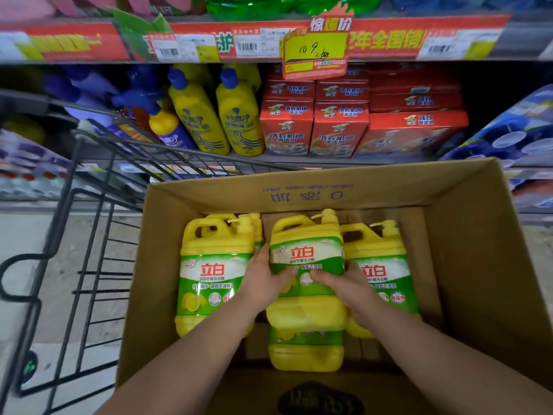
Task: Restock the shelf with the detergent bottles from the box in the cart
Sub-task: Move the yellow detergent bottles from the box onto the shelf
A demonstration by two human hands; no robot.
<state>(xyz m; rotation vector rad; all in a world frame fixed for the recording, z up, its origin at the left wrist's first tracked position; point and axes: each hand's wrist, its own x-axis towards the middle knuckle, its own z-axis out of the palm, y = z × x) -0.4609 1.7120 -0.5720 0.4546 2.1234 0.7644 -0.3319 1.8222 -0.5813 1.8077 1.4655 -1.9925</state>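
An open cardboard box (466,265) sits in a black wire cart (89,265). Several yellow detergent bottles with green labels lie inside it. The middle bottle (308,253) is raised above another bottle (305,351) beneath it. My left hand (263,280) grips its left side and my right hand (341,283) grips its right side, fingers curled over the label. A bottle (209,271) lies to the left and another bottle (386,265) to the right, partly hidden by my right hand.
The shelf (269,158) ahead holds yellow bottles with blue caps (194,115), red boxes (338,127) and blue spray bottles at left. A yellow price tag (315,52) hangs from the upper shelf edge. Blue packs (523,136) stand at right.
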